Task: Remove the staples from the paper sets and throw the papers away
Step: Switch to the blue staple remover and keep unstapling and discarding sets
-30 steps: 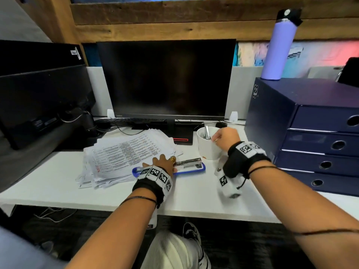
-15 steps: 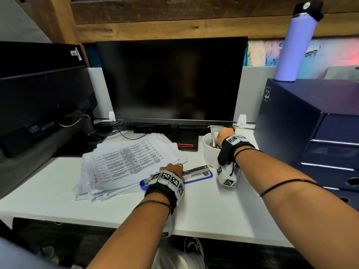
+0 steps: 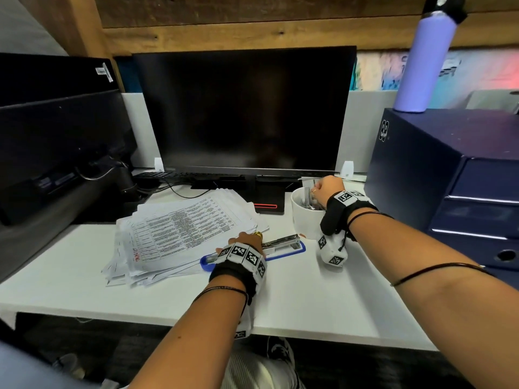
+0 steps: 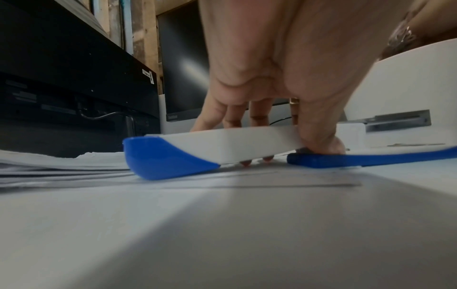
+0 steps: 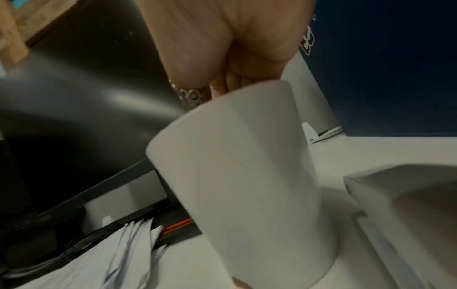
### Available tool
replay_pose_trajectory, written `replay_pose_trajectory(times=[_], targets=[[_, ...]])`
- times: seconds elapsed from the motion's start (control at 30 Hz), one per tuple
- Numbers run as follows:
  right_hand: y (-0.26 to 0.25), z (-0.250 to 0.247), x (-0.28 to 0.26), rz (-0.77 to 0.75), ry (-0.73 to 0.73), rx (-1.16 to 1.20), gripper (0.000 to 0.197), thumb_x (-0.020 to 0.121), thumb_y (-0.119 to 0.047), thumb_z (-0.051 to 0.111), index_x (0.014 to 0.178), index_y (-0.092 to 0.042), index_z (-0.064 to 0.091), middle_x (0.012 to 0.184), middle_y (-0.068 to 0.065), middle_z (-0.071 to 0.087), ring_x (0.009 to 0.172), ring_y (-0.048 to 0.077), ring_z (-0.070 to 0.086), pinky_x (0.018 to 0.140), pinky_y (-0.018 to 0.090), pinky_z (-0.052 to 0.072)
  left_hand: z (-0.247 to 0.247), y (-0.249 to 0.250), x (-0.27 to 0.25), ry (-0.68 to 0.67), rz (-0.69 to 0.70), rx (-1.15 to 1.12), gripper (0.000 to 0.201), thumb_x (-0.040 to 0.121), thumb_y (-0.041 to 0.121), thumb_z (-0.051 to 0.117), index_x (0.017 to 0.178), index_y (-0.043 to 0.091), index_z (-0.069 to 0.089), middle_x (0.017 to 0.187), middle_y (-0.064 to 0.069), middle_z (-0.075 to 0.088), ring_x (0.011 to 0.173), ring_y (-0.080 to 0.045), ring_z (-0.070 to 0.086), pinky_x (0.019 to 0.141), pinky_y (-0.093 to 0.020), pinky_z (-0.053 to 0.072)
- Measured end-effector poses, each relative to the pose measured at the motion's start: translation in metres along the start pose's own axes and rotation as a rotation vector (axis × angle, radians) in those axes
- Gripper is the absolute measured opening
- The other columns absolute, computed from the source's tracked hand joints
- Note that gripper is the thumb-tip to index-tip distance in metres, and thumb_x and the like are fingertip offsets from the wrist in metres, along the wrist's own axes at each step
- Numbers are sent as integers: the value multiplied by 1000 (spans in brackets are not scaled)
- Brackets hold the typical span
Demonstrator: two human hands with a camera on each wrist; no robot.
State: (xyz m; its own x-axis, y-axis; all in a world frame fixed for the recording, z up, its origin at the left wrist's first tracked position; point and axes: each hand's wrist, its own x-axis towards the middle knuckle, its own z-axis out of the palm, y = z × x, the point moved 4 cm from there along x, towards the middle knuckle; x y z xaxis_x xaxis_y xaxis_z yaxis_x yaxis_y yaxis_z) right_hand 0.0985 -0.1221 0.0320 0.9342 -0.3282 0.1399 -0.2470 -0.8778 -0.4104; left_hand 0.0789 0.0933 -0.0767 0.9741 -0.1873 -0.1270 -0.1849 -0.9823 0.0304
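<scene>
Papers (image 3: 179,234) beside stapler (image 4: 222,144), left hand (image 4: 272,68) grip clamped on it, right hand (image 3: 327,189) fingers hidden in cup (image 5: 247,176), grip unclear.

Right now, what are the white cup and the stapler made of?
The cup looks like glazed ceramic: smooth thick white wall with a soft sheen, though plastic is possible. The stapler seems to be matte blue and white plastic, with a shiny metal bar inside.

The head view looks down and forward over the white desk (image 3: 295,299) and both forearms. The left wrist view sits low at desk level, close behind the left hand (image 4: 279,78). The right wrist view looks up past the white cup (image 5: 247,176), which the head view shares.
</scene>
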Motion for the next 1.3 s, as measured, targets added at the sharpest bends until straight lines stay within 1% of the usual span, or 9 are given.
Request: replay_pose_trajectory(times=[0.1,0.23,0.4,0.5,0.63,0.7,0.83,1.03,1.3], targets=[[-11,-11,-13,-129,58,59,25,93,-18,51,71,-8,56,78,9,53,78,22,49,72,26,38,-2,-2,-2,1,20,-13,34,85,33,55,115,19,50,113,-10,53,103,-34,55,91,-52,45],[-38,-19,-44,-344,56,88,18,93,-17,52,99,-5,64,85,9,58,79,19,51,73,24,37,-6,-5,-5,-23,41,-68,38,82,36,59,118,26,52,115,-9,55,107,-35,55,92,-52,45],[-58,3,-90,-549,-148,-158,14,97,-17,41,101,-8,51,89,12,59,79,26,54,64,27,37,-3,-11,-8,-15,83,-59,42,80,36,61,120,28,51,116,-9,57,105,-33,57,90,-47,47],[-55,26,-101,-496,-268,-146,23,97,-8,38,117,0,46,106,21,59,91,33,57,73,29,38,-2,-13,-10,-49,77,-46,44,84,37,60,126,29,49,120,-9,53,111,-34,53,94,-47,44],[-47,41,-104,-526,-304,-160,37,94,4,40,129,-6,48,117,19,59,107,32,55,87,30,39,-3,-13,-13,-50,64,-21,46,85,38,60,127,24,48,121,-11,51,112,-34,52,95,-48,43],[-44,42,-104,-552,-300,-131,35,96,2,41,126,-9,54,119,16,59,111,30,53,90,26,35,-4,-14,-13,-43,67,-14,45,85,38,60,125,24,49,120,-10,52,110,-33,53,94,-47,45],[-38,41,-104,-560,-303,-22,29,99,-11,42,116,-5,64,114,15,63,109,27,52,87,19,30,-3,-14,-14,-33,82,-23,43,82,41,60,122,29,50,116,-8,53,107,-32,55,91,-46,47],[-27,43,-104,-545,-229,-58,28,93,-10,55,119,-7,64,115,13,63,109,27,56,96,26,39,-3,-14,-14,-41,88,-21,44,83,40,59,124,29,48,118,-9,53,108,-32,54,92,-47,46],[-24,42,-107,-517,-250,-51,25,92,-8,56,115,-6,66,114,14,64,107,26,56,94,25,39,-3,-14,-12,-38,88,-22,44,83,41,60,124,26,49,118,-9,54,106,-31,56,92,-46,47]])
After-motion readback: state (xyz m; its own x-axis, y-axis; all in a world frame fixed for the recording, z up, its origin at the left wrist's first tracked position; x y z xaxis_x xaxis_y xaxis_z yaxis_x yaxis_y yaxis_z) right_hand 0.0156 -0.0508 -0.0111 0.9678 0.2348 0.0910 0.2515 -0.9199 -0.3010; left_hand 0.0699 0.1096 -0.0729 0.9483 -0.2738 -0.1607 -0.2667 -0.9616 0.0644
